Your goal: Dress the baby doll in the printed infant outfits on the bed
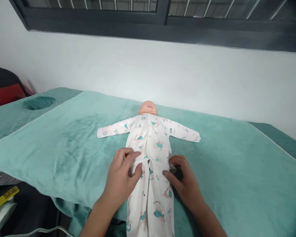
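Note:
A baby doll (148, 108) lies on its back on a teal towel (71, 141), head away from me, arms spread. It wears a white romper (150, 138) printed with small animals. My left hand (122, 174) rests on the romper's left hip, thumb and fingers pinching a fold of the fabric. My right hand (184, 179) grips the romper's edge at the right hip, fingers curled around the cloth. The romper's legs hang toward me past the towel's near edge.
The towel covers a padded table with a darker teal sheet (39, 102) and a face hole at the left. A white wall and dark window frame (162, 19) stand behind. A red and black chair (5, 89) is at far left; a yellow tape (3, 197) lies lower left.

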`<action>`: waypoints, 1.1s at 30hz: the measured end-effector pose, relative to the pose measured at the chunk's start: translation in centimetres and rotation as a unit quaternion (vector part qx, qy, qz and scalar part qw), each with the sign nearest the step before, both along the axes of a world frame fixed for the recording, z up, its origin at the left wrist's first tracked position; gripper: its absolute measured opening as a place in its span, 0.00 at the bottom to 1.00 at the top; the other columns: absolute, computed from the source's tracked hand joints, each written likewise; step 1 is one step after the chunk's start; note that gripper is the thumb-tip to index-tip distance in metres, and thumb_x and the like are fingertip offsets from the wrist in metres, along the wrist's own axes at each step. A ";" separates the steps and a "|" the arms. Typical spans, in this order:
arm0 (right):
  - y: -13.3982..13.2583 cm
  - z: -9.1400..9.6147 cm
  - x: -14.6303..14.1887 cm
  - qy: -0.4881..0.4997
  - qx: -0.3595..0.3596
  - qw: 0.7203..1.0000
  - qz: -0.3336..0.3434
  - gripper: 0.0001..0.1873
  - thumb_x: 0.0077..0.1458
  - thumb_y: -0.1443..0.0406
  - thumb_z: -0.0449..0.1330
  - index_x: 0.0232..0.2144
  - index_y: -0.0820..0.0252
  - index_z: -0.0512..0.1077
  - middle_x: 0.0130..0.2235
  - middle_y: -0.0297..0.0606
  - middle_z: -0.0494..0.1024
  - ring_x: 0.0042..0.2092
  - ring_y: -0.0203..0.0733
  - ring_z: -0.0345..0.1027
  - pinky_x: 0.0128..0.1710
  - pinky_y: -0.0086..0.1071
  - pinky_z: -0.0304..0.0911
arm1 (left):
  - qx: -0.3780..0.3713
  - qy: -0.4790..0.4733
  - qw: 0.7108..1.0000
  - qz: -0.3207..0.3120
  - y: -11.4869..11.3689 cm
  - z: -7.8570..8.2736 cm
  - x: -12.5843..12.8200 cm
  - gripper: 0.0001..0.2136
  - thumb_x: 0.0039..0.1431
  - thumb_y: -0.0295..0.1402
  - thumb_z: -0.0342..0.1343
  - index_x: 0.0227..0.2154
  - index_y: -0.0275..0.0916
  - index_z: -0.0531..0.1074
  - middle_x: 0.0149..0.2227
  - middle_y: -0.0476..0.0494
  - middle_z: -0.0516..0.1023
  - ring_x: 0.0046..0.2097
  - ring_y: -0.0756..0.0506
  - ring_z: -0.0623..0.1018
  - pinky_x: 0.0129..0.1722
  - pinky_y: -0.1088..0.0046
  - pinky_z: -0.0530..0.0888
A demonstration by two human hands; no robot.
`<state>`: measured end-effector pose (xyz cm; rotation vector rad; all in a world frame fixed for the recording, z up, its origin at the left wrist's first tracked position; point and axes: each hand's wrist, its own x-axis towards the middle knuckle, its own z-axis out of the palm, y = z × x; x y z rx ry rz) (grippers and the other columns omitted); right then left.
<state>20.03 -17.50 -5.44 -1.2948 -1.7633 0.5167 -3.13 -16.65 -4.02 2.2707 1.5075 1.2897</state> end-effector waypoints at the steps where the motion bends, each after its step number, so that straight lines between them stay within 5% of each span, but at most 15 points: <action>1: -0.2 -0.1 0.2 -0.020 0.001 1.000 -0.007 0.10 0.60 0.61 0.60 0.42 0.55 0.66 0.45 0.38 0.69 0.45 0.39 0.65 0.43 0.32 0.62 | 0.014 0.021 1.000 0.014 0.0 0.1 0.2 0.12 0.60 0.26 0.54 0.47 0.40 0.70 0.43 0.41 0.69 0.45 0.43 0.70 0.43 0.64 0.71; 5: -0.6 -0.4 0.4 -0.066 0.001 0.997 -0.025 0.05 0.64 0.62 0.53 0.37 0.56 0.67 0.40 0.37 0.71 0.40 0.39 0.66 0.40 0.32 0.62 | 0.065 0.056 0.996 0.033 -0.1 0.4 0.2 0.10 0.61 0.23 0.51 0.43 0.38 0.72 0.39 0.43 0.72 0.41 0.44 0.71 0.39 0.64 0.70; 8: -1.0 -0.6 0.6 -0.050 0.028 0.997 -0.045 0.06 0.65 0.62 0.53 0.35 0.57 0.66 0.37 0.36 0.71 0.38 0.39 0.65 0.38 0.32 0.62 | 0.095 -0.004 0.995 0.034 -0.6 0.5 -0.3 0.10 0.62 0.21 0.49 0.42 0.37 0.72 0.38 0.44 0.72 0.41 0.46 0.73 0.40 0.68 0.71; 16: -2.8 -0.1 0.4 -0.030 0.016 0.999 -0.022 0.06 0.64 0.62 0.53 0.36 0.57 0.68 0.36 0.36 0.72 0.37 0.38 0.66 0.38 0.31 0.62 | 0.018 -0.045 0.999 0.005 -2.0 -0.4 -0.8 0.07 0.64 0.24 0.49 0.40 0.39 0.71 0.39 0.45 0.73 0.43 0.47 0.73 0.44 0.68 0.72; 22: -8.1 -0.1 -0.3 0.011 0.009 0.996 0.082 0.06 0.62 0.60 0.56 0.37 0.56 0.66 0.36 0.36 0.71 0.36 0.37 0.69 0.34 0.28 0.66 | -0.023 -0.061 0.998 -0.025 -7.2 -0.2 -1.0 0.06 0.64 0.30 0.53 0.42 0.41 0.70 0.41 0.42 0.74 0.44 0.45 0.75 0.42 0.68 0.75; 25: -10.8 -1.7 -0.8 -0.025 0.054 0.992 0.112 0.17 0.55 0.59 0.64 0.44 0.56 0.65 0.41 0.40 0.72 0.39 0.40 0.72 0.36 0.28 0.70 | 0.000 -0.026 0.998 -0.059 -10.7 -1.7 -0.5 0.15 0.61 0.40 0.57 0.49 0.44 0.70 0.42 0.40 0.73 0.43 0.44 0.76 0.39 0.70 0.77; 27: -11.8 -2.8 -1.4 -0.059 0.084 0.991 0.090 0.19 0.53 0.65 0.64 0.46 0.57 0.65 0.41 0.42 0.72 0.38 0.40 0.72 0.36 0.28 0.71 | 0.024 -0.022 0.999 -0.024 -12.4 -3.3 0.5 0.17 0.59 0.43 0.58 0.49 0.44 0.72 0.41 0.40 0.72 0.40 0.45 0.77 0.37 0.71 0.78; 33: -12.4 -3.4 -3.1 -0.095 0.159 0.983 0.010 0.15 0.51 0.75 0.56 0.41 0.57 0.67 0.35 0.38 0.69 0.31 0.35 0.69 0.30 0.26 0.69 | 0.062 -0.043 0.993 0.093 -13.9 -6.4 3.4 0.12 0.59 0.26 0.55 0.45 0.41 0.74 0.35 0.42 0.71 0.33 0.48 0.75 0.34 0.74 0.77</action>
